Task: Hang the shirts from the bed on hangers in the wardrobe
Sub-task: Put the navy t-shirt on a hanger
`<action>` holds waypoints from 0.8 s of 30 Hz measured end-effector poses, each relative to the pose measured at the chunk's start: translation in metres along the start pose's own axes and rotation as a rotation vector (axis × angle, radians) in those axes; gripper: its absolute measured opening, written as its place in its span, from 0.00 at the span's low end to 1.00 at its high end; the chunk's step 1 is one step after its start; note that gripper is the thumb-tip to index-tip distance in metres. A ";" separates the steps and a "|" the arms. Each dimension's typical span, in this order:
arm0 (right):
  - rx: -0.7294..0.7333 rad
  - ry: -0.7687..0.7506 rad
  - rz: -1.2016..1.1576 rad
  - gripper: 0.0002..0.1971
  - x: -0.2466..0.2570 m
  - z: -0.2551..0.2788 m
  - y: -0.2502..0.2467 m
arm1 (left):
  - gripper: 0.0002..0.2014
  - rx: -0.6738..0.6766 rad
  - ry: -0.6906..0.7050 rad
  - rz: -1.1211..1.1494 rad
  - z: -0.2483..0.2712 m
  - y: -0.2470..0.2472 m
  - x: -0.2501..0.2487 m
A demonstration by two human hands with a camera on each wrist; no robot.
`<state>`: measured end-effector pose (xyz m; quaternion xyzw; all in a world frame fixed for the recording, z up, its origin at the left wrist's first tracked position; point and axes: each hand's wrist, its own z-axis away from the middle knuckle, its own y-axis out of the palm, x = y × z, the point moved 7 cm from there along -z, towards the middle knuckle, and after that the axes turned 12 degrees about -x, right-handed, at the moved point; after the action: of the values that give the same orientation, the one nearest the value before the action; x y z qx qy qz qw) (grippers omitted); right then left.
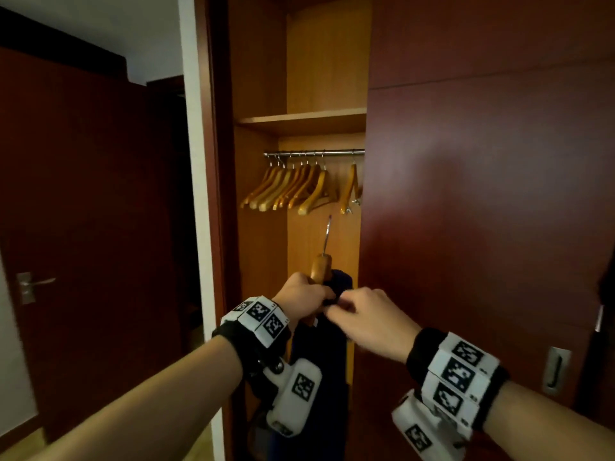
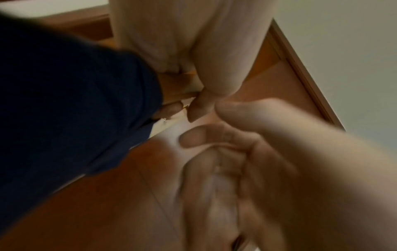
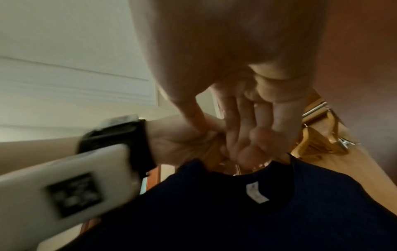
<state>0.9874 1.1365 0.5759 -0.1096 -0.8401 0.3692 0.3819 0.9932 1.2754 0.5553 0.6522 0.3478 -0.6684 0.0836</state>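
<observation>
Two hands work before the open wardrobe [image 1: 259,94]: left hand [image 1: 301,299] grips a wooden hanger [image 1: 321,269] carrying a dark navy shirt [image 1: 321,347], right hand [image 1: 369,319] pinches its collar; next, presumably, hooking onto the steel rail [image 1: 339,152].

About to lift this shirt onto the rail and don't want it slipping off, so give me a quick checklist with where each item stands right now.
1. Left hand grips the wooden hanger: ok.
2. Navy shirt draped on the hanger: ok, though whether both shoulders are seated cannot be told.
3. Right hand pinches the shirt at the collar: ok.
4. Hanger hook points up and is free: ok.
5. Gap on the rail between the grouped hangers and the single one: ok.
6. Hook on the rail: not ok, it is well below.
</observation>
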 end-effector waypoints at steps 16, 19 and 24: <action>-0.036 0.242 0.168 0.22 -0.004 -0.165 0.082 | 0.30 0.244 -0.001 0.469 -0.239 0.001 -0.031; -0.025 0.263 0.239 0.20 -0.017 -0.189 0.090 | 0.14 0.306 -0.024 0.530 -0.268 0.016 -0.034; -0.249 0.335 0.299 0.15 -0.054 -0.223 0.089 | 0.16 0.442 0.004 0.569 -0.310 0.055 -0.044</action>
<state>1.1768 1.2932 0.5802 -0.3387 -0.7785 0.2919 0.4405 1.2827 1.3976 0.6049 0.7266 -0.0005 -0.6761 0.1222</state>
